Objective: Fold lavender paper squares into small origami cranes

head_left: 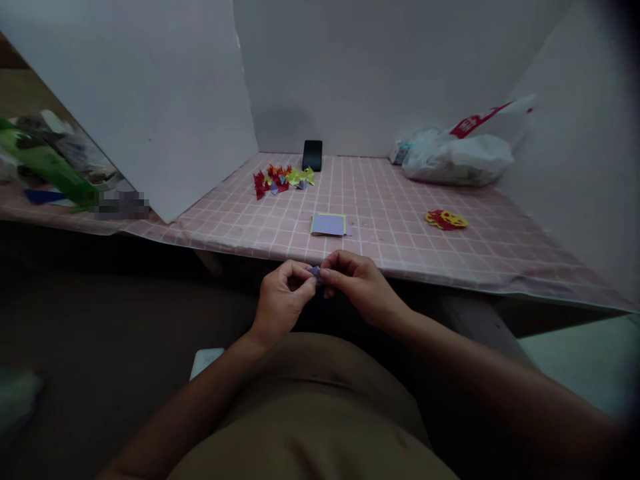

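A small folded piece of purple paper (315,272) is pinched between my two hands, just off the table's front edge. My left hand (283,293) grips its left side with thumb and forefinger. On the other side, my right hand (363,287) is closed on it with thumb and fingertips, which cover much of the paper. Just beyond my hands lies a stack of square paper sheets (328,225), purple on top with yellow showing at the edge. Farther back sits a cluster of folded paper figures (281,179) in red, orange, yellow and purple.
A dark phone (313,155) leans against the back panel. At the right are a red and yellow tangle (447,219) and a white plastic bag (457,159). White panels (165,100) enclose the pink checked table (380,200). A green bottle (50,167) lies outside at left.
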The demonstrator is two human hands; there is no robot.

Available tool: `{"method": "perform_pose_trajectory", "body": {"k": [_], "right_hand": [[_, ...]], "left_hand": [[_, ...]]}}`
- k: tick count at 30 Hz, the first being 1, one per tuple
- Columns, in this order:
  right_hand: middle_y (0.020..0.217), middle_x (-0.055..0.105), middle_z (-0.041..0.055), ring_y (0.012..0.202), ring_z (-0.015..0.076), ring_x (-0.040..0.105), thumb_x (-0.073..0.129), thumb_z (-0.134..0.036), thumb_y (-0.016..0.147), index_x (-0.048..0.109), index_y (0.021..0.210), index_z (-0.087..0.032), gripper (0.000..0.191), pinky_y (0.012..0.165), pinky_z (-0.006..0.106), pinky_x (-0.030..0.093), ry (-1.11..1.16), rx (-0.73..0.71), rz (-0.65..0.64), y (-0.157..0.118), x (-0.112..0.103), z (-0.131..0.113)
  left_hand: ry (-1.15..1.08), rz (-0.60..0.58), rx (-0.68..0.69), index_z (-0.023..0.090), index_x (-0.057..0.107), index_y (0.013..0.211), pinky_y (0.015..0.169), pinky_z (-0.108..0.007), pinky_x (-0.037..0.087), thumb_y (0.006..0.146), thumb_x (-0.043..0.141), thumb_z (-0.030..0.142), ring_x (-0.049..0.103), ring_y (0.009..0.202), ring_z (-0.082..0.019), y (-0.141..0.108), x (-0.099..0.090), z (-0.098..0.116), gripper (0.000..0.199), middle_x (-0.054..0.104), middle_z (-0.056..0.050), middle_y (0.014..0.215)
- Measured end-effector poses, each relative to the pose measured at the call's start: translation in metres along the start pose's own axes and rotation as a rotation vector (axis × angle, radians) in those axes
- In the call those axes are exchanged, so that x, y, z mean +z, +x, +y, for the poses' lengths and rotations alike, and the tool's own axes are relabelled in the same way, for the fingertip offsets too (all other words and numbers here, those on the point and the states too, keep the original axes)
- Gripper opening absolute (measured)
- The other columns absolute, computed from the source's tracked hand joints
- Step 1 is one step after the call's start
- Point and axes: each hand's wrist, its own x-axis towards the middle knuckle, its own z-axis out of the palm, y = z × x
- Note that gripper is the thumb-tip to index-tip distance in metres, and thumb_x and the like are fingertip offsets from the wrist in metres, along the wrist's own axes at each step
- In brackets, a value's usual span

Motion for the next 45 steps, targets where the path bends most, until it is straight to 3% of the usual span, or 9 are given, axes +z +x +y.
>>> {"method": "perform_pose_trajectory", "body": {"k": [7,13,18,37,45], "right_hand": [[0.064,0.059,-0.0032,0.061,0.0114,0.055,0.061,-0.039,0.091,0.060,0.082,-0.018,0.023,0.064,0.028,0.042,-0.117,-0.019,0.000,0.0016,-0.0044,-0.0069],[0.072,0.059,-0.0016,0.061,0.0114,0.054,0.069,-0.039,0.082,0.061,0.080,-0.018,0.023,0.057,0.026,0.043,-0.181,0.015,-0.068,0.0023,-0.0022,-0.0035],[0.068,0.057,-0.0018,0.058,0.0114,0.054,0.067,-0.037,0.083,0.060,0.075,-0.018,0.022,0.053,0.026,0.043,-0.216,0.013,-0.053,0.0005,-0.0004,-0.0023],[0.057,0.057,-0.0039,0.051,0.0099,0.051,0.071,-0.033,0.078,0.060,0.071,-0.018,0.021,0.054,0.025,0.042,0.049,0.120,-0.036,-0.0006,0.0002,-0.0035],[0.060,0.057,-0.0033,0.055,0.0111,0.051,0.066,-0.036,0.084,0.058,0.072,-0.019,0.022,0.055,0.026,0.039,-0.100,0.063,-0.058,-0.0019,0.0010,-0.0044]], "left_hand": [[0.025,0.058,-0.051,0.017,0.066,0.070,0.070,-0.029,0.050,0.073,0.073,0.022,0.064,0.071,-0.016,0.0012,-0.0039,0.0006,0.009,0.070,-0.003,0.076],[0.003,0.100,-0.050,0.017,0.065,0.069,0.072,-0.029,0.050,0.073,0.073,0.022,0.065,0.075,-0.016,0.0016,-0.0044,-0.0009,0.010,0.072,-0.003,0.081],[-0.008,0.106,-0.047,0.017,0.066,0.069,0.071,-0.028,0.050,0.073,0.073,0.021,0.065,0.073,-0.015,0.0018,-0.0046,-0.0012,0.010,0.071,-0.002,0.079],[-0.205,0.077,-0.108,0.016,0.065,0.071,0.075,-0.028,0.052,0.072,0.077,0.022,0.067,0.074,-0.014,0.0006,-0.0011,-0.0048,0.013,0.071,-0.001,0.081],[-0.099,0.064,-0.096,0.017,0.064,0.069,0.072,-0.028,0.052,0.072,0.076,0.022,0.065,0.072,-0.014,-0.0007,-0.0019,-0.0017,0.014,0.070,-0.001,0.079]]}}
